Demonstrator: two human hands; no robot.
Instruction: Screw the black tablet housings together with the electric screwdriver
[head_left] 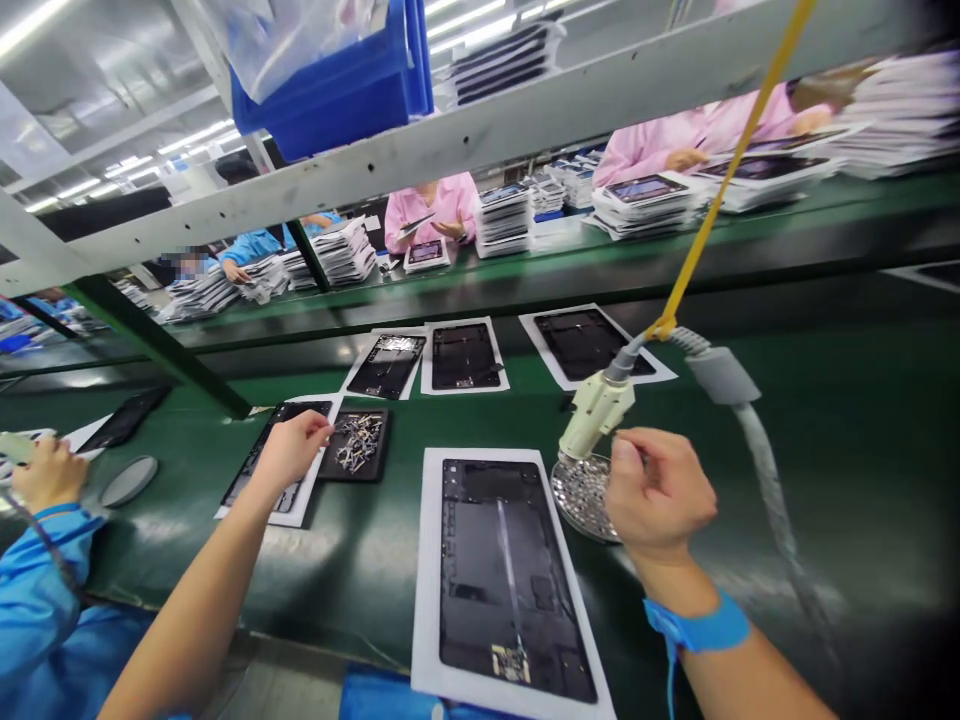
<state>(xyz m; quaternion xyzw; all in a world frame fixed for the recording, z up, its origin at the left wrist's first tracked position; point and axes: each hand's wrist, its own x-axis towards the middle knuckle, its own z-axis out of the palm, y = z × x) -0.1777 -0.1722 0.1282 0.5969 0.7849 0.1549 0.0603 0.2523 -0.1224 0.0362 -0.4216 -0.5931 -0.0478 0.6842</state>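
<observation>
My left hand (289, 455) is closed in a pinch at the left edge of a black tray (382, 450) of small loose parts (358, 440). Whatever its fingertips hold is too small to make out. At the right, my right hand (660, 490), with a blue wrist strap (701, 622), is curled closed beside a round dish (574, 515) of small metal pieces. What it may hold is hidden. A pale green electric screwdriver (592, 415) hangs just left of those fingers. Between my arms lies a black tablet housing (487, 560) on a white sheet (429, 590).
More black housings (465, 355) on white sheets lie along the back. A yellow strap (720, 190) and a grey cable (776, 510) hang at right. A white shelf beam (375, 155) crosses above. A co-worker's hand (51, 475) is at far left.
</observation>
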